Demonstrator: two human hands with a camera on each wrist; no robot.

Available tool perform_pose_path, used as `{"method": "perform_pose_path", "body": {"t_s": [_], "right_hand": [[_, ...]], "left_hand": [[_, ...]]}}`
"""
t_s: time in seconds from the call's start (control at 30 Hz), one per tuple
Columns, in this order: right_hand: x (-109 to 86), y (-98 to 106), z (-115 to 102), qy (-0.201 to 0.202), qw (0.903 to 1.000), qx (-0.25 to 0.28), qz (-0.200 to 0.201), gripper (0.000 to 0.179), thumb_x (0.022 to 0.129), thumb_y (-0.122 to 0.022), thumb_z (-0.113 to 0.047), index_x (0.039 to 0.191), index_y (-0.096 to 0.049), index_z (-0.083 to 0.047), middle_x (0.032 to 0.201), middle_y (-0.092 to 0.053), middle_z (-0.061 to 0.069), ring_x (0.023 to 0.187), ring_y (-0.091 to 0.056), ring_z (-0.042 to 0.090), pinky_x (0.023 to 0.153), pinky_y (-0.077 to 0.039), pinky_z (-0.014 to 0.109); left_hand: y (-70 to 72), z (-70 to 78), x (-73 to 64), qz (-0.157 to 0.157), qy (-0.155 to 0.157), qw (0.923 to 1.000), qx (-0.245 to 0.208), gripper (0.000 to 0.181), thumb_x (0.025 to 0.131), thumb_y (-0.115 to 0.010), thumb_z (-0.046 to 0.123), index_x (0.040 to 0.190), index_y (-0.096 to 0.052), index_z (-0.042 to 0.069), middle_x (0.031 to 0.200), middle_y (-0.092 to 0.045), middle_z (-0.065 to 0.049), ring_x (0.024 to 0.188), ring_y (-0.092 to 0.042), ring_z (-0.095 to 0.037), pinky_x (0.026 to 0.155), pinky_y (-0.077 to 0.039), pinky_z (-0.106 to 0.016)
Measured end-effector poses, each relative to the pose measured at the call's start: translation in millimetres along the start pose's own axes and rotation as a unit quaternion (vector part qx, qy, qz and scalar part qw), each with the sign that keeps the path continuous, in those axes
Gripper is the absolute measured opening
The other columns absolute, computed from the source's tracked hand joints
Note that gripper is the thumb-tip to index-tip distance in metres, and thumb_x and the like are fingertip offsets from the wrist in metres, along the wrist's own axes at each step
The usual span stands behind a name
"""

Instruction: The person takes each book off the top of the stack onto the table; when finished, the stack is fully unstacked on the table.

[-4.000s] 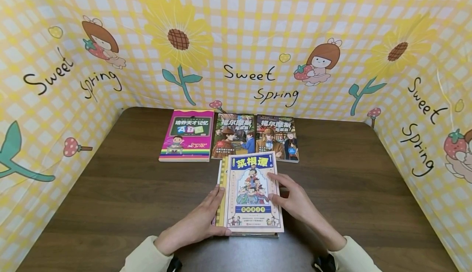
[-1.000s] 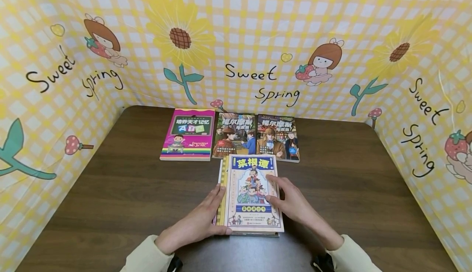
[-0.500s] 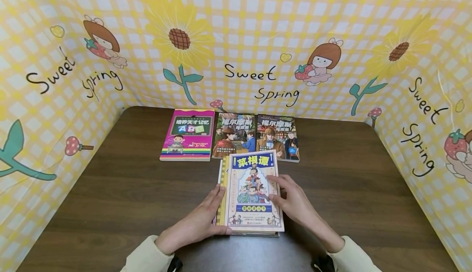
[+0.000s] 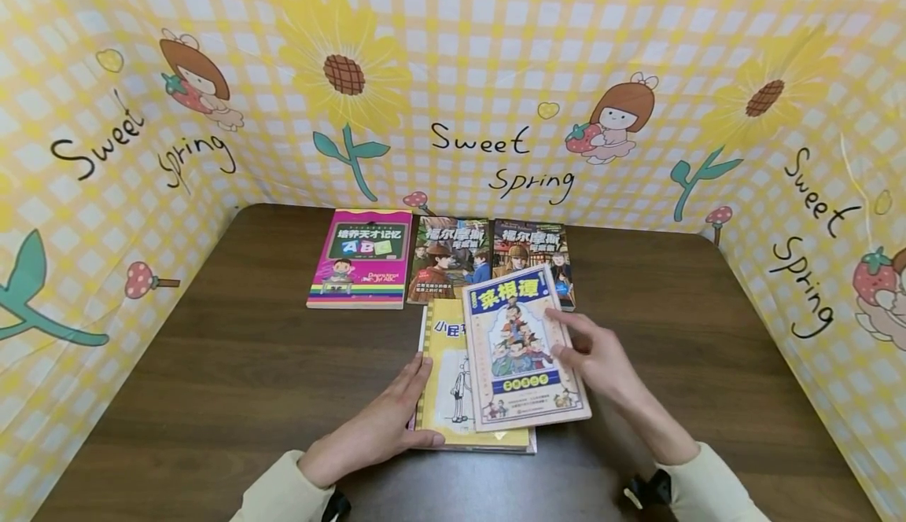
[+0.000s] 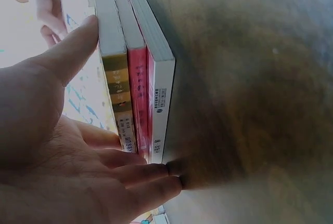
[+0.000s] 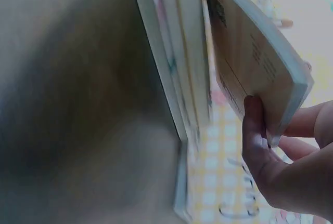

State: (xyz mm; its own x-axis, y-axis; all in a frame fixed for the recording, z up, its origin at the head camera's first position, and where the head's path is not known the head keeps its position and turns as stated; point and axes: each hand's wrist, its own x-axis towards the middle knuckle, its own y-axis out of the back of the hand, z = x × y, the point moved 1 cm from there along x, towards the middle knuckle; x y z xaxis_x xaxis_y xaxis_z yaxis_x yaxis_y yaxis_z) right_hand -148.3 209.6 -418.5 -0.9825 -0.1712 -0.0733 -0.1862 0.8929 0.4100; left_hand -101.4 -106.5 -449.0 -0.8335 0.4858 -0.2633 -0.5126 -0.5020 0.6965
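Observation:
In the head view my right hand (image 4: 602, 361) pinches the right edge of a cream and blue book (image 4: 522, 341) with cartoon figures on its cover. That book is tilted, lifted off the stack at its right side; the right wrist view shows a finger against its back cover. Under it lies a yellow book (image 4: 449, 365), partly hidden, atop a small stack. My left hand (image 4: 375, 428) rests along the stack's left side with fingers straight, thumb at the near corner. The left wrist view shows the yellow book's spine, a red spine (image 5: 138, 78) and a white spine (image 5: 161, 94) beneath.
Behind the stack, a pink ABC book (image 4: 361, 290) and two dark illustrated books (image 4: 451, 251) lie in a row on the brown wooden table (image 4: 248, 365). A yellow checked cloth (image 4: 460, 34) hangs round the table's back and sides.
My right hand has lifted the cream and blue book off the stack, shifting it right and turning it, so the yellow book beneath shows. My left hand has stayed in place.

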Motion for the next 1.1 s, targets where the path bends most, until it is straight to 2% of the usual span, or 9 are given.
{"method": "perform_pose_path", "body": {"t_s": [0.17, 0.3, 0.43, 0.57, 0.67, 0.87, 1.0, 1.1], "right_hand": [[6.3, 43, -1, -0.033, 0.9992, -0.002, 0.022, 0.059, 0.090, -0.061, -0.003, 0.145, -0.044, -0.016, 0.128, -0.053, 0.029, 0.082, -0.068, 0.028, 0.066, -0.058, 0.038], [17.5, 88, -1, -0.054, 0.9971, -0.010, 0.053, 0.061, 0.092, -0.061, -0.006, 0.148, -0.038, -0.014, 0.117, -0.057, 0.035, 0.078, -0.069, 0.022, 0.068, -0.057, 0.038], [32.7, 129, 4, -0.063, 0.9938, -0.040, 0.083, 0.059, 0.094, -0.059, -0.009, 0.148, -0.035, -0.008, 0.123, -0.053, 0.038, 0.076, -0.067, 0.009, 0.068, -0.056, 0.031], [48.8, 155, 13, -0.073, 0.9882, -0.090, 0.100, 0.058, 0.096, -0.058, -0.013, 0.149, -0.035, -0.007, 0.133, -0.044, 0.035, 0.073, -0.062, 0.002, 0.065, -0.051, 0.022], [60.8, 166, 23, -0.081, 0.9828, -0.125, 0.110, 0.057, 0.096, -0.057, -0.012, 0.148, -0.036, -0.008, 0.137, -0.041, 0.033, 0.075, -0.056, 0.001, 0.064, -0.046, 0.018], [84.8, 170, 38, -0.090, 0.9819, -0.128, 0.107, 0.056, 0.094, -0.054, -0.001, 0.147, -0.038, -0.005, 0.127, -0.050, 0.035, 0.072, -0.059, 0.003, 0.064, -0.051, 0.023], [99.0, 166, 41, -0.080, 0.9817, -0.140, 0.100, 0.056, 0.091, -0.053, 0.003, 0.146, -0.038, 0.000, 0.125, -0.050, 0.038, 0.074, -0.062, 0.014, 0.060, -0.052, 0.026], [108.6, 164, 42, -0.071, 0.9775, -0.173, 0.097, 0.056, 0.090, -0.053, 0.004, 0.144, -0.039, 0.004, 0.125, -0.049, 0.038, 0.082, -0.062, 0.027, 0.061, -0.051, 0.026]], "left_hand": [[0.6, 1.3, -0.3, 0.006, -0.004, 1.0000, 0.005, 0.102, 0.082, -0.072, 0.046, 0.153, -0.016, -0.001, 0.159, -0.009, -0.021, 0.144, -0.015, -0.037, 0.111, -0.024, -0.054], [0.5, 1.2, -0.4, 0.008, -0.006, 0.9999, 0.002, 0.102, 0.082, -0.072, 0.046, 0.152, -0.016, -0.001, 0.159, -0.009, -0.022, 0.144, -0.016, -0.038, 0.111, -0.025, -0.054], [0.3, 0.1, -0.4, 0.007, -0.007, 1.0000, 0.002, 0.101, 0.083, -0.072, 0.046, 0.152, -0.015, -0.001, 0.159, -0.009, -0.022, 0.144, -0.016, -0.038, 0.111, -0.024, -0.054], [-0.4, -1.1, -0.5, 0.009, -0.012, 0.9999, 0.001, 0.101, 0.083, -0.072, 0.045, 0.152, -0.015, -0.002, 0.158, -0.009, -0.023, 0.144, -0.015, -0.039, 0.111, -0.024, -0.054], [-1.0, -1.8, -0.8, 0.008, -0.015, 0.9998, -0.001, 0.101, 0.083, -0.072, 0.044, 0.152, -0.015, -0.002, 0.158, -0.008, -0.023, 0.144, -0.016, -0.039, 0.111, -0.024, -0.054], [-1.0, -3.0, -1.6, 0.006, -0.016, 0.9999, -0.002, 0.100, 0.084, -0.072, 0.043, 0.153, -0.015, -0.001, 0.158, -0.008, -0.023, 0.144, -0.016, -0.039, 0.111, -0.025, -0.055], [-1.3, -2.9, -2.1, 0.006, -0.016, 0.9998, -0.006, 0.100, 0.083, -0.072, 0.044, 0.153, -0.015, -0.001, 0.159, -0.008, -0.023, 0.144, -0.016, -0.039, 0.110, -0.025, -0.056], [-1.2, -2.1, -2.2, 0.005, -0.014, 0.9999, -0.005, 0.101, 0.083, -0.072, 0.045, 0.153, -0.014, 0.000, 0.159, -0.008, -0.022, 0.144, -0.016, -0.039, 0.110, -0.025, -0.055]]}}
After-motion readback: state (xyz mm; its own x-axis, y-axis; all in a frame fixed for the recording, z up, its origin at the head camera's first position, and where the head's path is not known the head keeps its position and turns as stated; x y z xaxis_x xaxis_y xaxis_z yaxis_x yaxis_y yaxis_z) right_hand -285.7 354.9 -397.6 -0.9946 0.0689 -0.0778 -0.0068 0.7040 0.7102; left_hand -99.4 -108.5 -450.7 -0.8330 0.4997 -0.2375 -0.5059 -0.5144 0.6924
